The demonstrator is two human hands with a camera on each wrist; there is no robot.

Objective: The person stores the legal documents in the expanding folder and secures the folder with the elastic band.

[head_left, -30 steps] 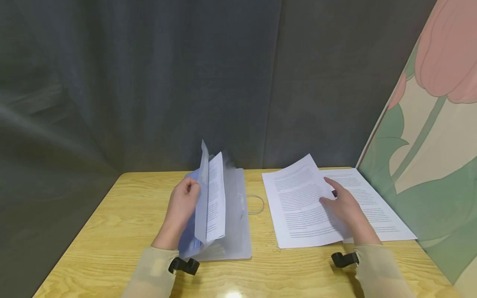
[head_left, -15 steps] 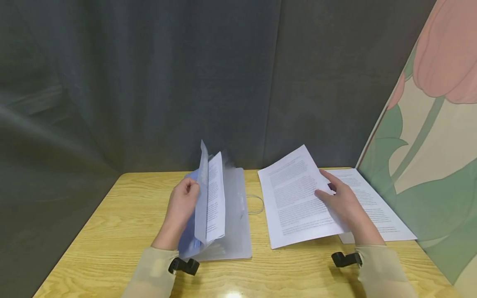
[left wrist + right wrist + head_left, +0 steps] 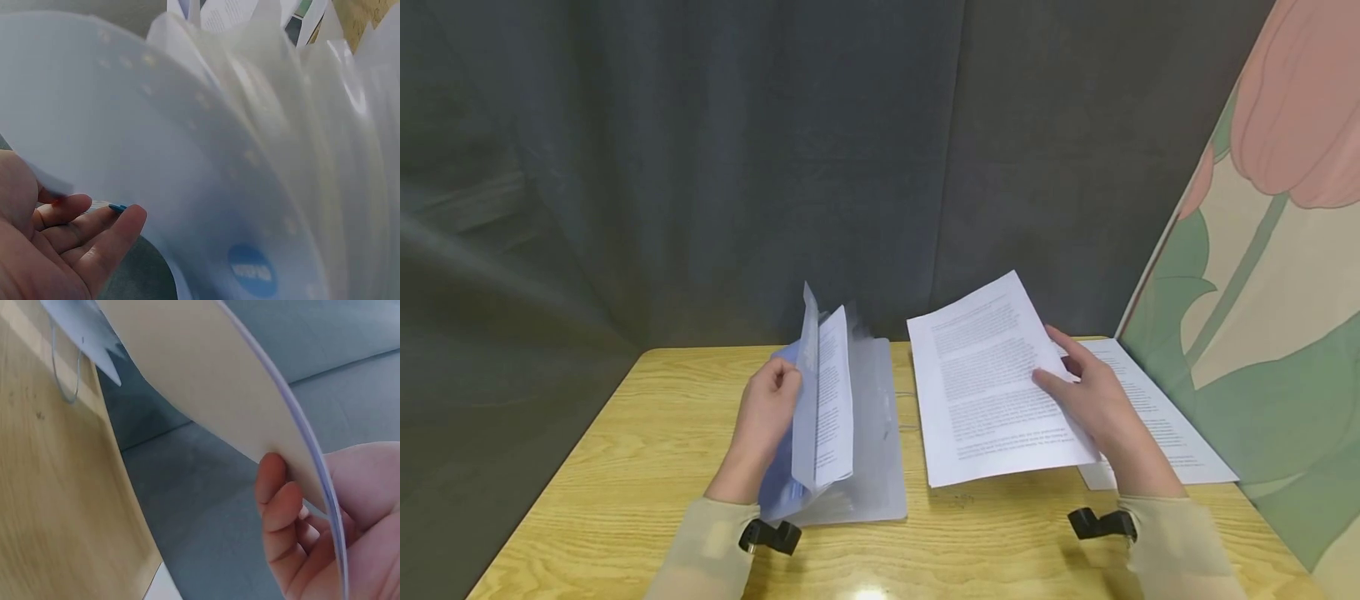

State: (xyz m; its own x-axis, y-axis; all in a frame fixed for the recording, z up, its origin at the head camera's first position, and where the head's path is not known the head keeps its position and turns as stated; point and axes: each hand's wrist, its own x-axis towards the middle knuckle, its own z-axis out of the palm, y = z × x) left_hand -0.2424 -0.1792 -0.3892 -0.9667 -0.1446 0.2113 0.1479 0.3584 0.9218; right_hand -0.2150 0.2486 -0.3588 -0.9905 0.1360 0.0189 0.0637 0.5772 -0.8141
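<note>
In the head view my left hand [image 3: 766, 410] pinches the raised cover [image 3: 807, 408] of a translucent display folder [image 3: 880, 450], holding it nearly upright. Printed sheets [image 3: 833, 392] stand tilted inside, just right of that cover. The left wrist view shows the cloudy plastic cover [image 3: 125, 119] bowed over my fingers, with a round blue label [image 3: 252, 270] and several clear sleeves [image 3: 325, 125] fanned behind it. On the right, my right hand [image 3: 1093, 396] grips a stack of printed paper [image 3: 985, 383] by its right edge, raised above the table. The thumb lies on the printed face, fingers behind.
More printed paper [image 3: 1180, 442] lies at the right end of the wooden table [image 3: 1000, 542], partly behind my right forearm. A thin elastic loop [image 3: 906, 393] sticks out from the folder's right edge. A dark curtain [image 3: 850, 167] hangs behind; a flower-patterned panel [image 3: 1285, 375] borders the right.
My right hand has lifted the paper stack off the table and shifted it left, so that it now covers part of the elastic loop. The left hand and folder have stayed put.
</note>
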